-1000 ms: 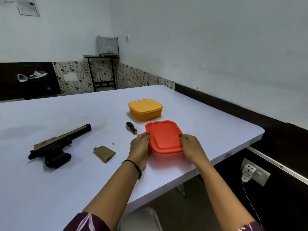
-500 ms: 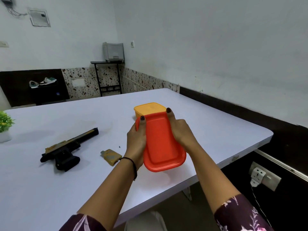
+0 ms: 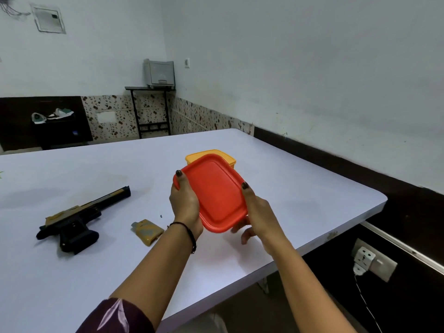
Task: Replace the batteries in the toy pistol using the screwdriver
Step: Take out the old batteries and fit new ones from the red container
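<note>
The toy pistol (image 3: 72,223) lies on its side on the white table (image 3: 312,207), long axis running 8 to 2 o'clock, muzzle toward 2. At its 3 o'clock sits an olive cover piece (image 3: 147,231). Beyond, the left hand (image 3: 185,204) and right hand (image 3: 260,212) clasp a tilted red box (image 3: 216,192) by opposite sides, above the table. A yellow box (image 3: 211,155) is at the red box's 12 o'clock. The table edge is near, at 4 o'clock of the right hand.

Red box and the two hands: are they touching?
Touching. The head view shows the left hand and right hand gripping the red box by opposite edges.
</note>
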